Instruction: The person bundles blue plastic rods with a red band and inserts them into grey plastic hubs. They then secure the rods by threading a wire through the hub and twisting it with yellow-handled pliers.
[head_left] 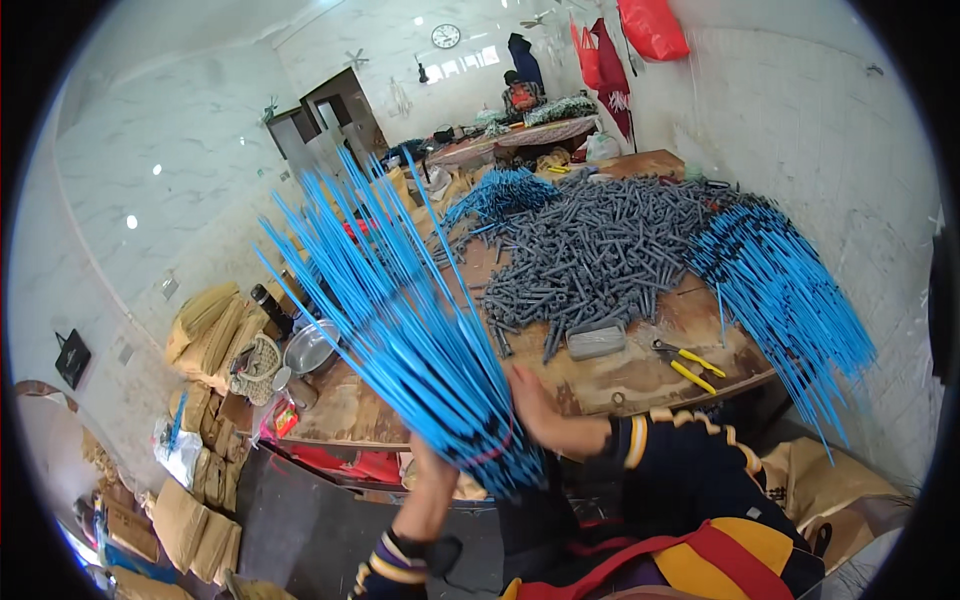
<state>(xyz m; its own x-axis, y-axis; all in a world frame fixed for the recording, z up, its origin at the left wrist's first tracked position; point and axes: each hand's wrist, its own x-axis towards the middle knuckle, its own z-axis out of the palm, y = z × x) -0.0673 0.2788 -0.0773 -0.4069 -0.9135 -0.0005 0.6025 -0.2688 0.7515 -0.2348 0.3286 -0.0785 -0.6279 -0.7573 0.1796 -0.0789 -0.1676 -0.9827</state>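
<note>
A large bundle of thin blue rods with black ends point(400, 340) leans up and to the left in front of me. A pinkish-red band point(490, 452) circles it near its lower, dark end, and the upper ends fan out. My left hand point(432, 475) grips the bundle from the lower left, its fingers partly hidden behind the rods. Against the right side of the bundle, my right hand point(538, 405) presses and holds it, with its fingertips partly out of sight. The bundle's lower end is close to my body, over the near table edge.
The wooden table point(580, 385) carries a heap of grey plastic pieces point(600, 245), a grey block point(597, 341) and yellow-handled pliers point(690, 367). More blue rods point(785, 290) overhang its right edge. A metal bowl point(312, 347) and brown sacks point(215, 335) stand left. Another person point(522, 97) sits far back.
</note>
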